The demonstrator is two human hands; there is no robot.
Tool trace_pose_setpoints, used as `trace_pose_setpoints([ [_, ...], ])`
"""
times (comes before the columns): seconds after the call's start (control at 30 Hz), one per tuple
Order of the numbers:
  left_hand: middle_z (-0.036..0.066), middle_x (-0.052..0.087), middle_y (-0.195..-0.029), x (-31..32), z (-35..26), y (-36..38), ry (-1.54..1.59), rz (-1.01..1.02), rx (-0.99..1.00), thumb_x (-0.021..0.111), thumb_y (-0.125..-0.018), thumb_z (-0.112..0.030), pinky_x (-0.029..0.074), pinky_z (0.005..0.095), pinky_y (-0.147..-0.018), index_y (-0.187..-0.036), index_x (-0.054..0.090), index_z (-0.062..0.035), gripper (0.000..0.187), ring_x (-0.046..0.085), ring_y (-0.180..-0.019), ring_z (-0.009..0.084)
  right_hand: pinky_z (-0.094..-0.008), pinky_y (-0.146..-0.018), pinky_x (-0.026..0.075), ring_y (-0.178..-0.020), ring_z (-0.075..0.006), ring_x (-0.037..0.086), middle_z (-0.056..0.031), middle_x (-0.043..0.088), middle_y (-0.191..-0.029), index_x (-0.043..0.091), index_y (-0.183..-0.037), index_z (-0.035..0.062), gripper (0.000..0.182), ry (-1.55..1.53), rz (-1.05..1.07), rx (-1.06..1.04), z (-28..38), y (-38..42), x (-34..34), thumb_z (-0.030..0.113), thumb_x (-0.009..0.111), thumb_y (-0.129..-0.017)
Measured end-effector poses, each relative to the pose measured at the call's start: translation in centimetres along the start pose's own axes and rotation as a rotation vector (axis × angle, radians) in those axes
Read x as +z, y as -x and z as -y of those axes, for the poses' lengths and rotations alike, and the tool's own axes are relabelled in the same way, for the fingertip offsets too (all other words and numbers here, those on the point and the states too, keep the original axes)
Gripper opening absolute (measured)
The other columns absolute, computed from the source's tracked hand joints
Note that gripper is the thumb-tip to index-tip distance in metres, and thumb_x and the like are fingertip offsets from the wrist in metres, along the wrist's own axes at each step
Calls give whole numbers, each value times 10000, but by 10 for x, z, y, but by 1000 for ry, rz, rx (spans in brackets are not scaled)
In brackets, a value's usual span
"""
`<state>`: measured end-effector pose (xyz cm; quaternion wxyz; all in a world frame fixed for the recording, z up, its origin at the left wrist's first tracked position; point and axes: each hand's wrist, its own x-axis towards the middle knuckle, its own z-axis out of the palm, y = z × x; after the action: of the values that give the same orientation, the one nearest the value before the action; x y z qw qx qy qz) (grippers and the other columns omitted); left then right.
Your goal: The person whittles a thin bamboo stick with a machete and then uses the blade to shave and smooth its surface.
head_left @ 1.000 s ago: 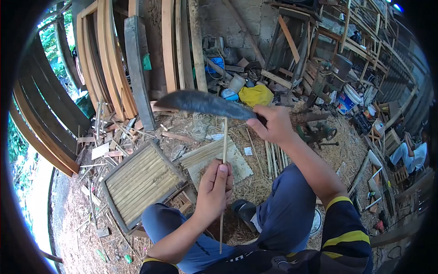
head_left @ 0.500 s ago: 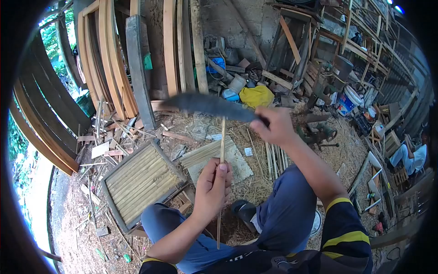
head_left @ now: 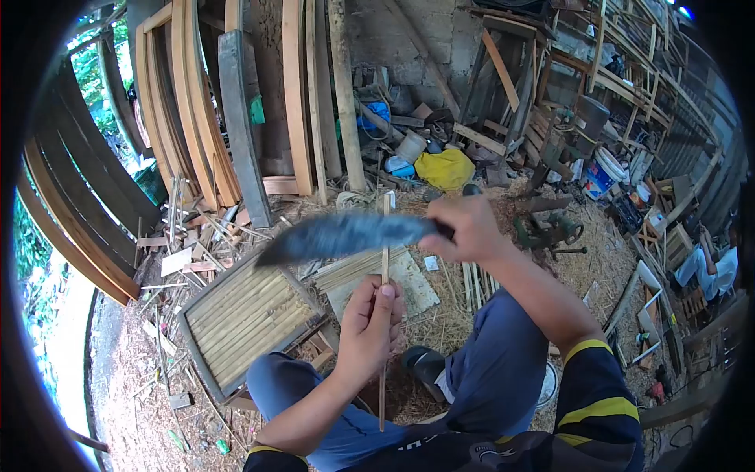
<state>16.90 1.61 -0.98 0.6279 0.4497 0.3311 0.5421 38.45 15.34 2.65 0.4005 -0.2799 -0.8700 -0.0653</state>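
My left hand (head_left: 371, 318) grips a thin bamboo strip (head_left: 383, 393) upright in front of me, thumb pressed along it. The lower end hangs between my knees. In my right hand (head_left: 465, 228) is a machete (head_left: 338, 237), held by its dark handle with the broad blade pointing left. Blurred by motion, the blade crosses the strip above my left hand, and the strip's top end sticks up over it. Below on the ground, a bundle of thin strips (head_left: 354, 267) lies on a pale board (head_left: 421, 295).
A framed bamboo-slat panel (head_left: 252, 318) stands by my left knee. Several narrow strips (head_left: 474, 285) lie ahead of my right knee. Planks (head_left: 295, 102) lean on the back wall near a yellow bag (head_left: 444, 169). Another person (head_left: 706, 267) sits at far right. Shavings cover the floor.
The machete has come down along the strip from its top end toward my left hand, and its blade now tilts down at the left. My left hand keeps its hold, almost unmoved.
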Motion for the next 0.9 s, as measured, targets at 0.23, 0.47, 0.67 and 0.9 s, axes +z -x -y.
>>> trace_pose_setpoints([
  [0.23, -76, 379, -695, 5, -3, 5, -8, -29, 58, 461, -1128, -246, 254, 207, -460, -1021, 516, -88, 199, 310, -553, 14, -413, -502, 439, -533, -304, 596, -101, 557, -620, 603, -764, 69, 541, -2, -25, 74, -15, -3, 11, 586, 691, -896],
  [0.47, -73, 400, -717, 1, -6, 2, 25, -31, 8, 473, -1125, -239, 266, 209, -468, -1021, 517, -82, 193, 321, -559, 12, -399, -513, 451, -525, -295, 601, -94, 553, -599, 622, -785, 76, 507, -15, -15, -6, -1, -1, 4, 567, 686, -896],
  [0.67, -68, 350, -660, -1, 7, 5, -133, 4, 110, 447, -1130, -279, 230, 209, -419, -1055, 487, -120, 181, 284, -480, 17, -402, -518, 434, -528, -311, 594, -121, 549, -579, 575, -727, 37, 482, -64, -69, 170, -5, -6, 10, 459, 656, -946],
  [0.9, -65, 369, -692, -2, -3, 4, 8, -17, 31, 429, -1137, -271, 241, 207, -454, -1104, 528, -61, 234, 289, -527, 12, -398, -519, 438, -532, -311, 590, -125, 574, -603, 635, -774, 35, 466, -86, -81, 292, -12, -1, -5, 468, 683, -940],
])
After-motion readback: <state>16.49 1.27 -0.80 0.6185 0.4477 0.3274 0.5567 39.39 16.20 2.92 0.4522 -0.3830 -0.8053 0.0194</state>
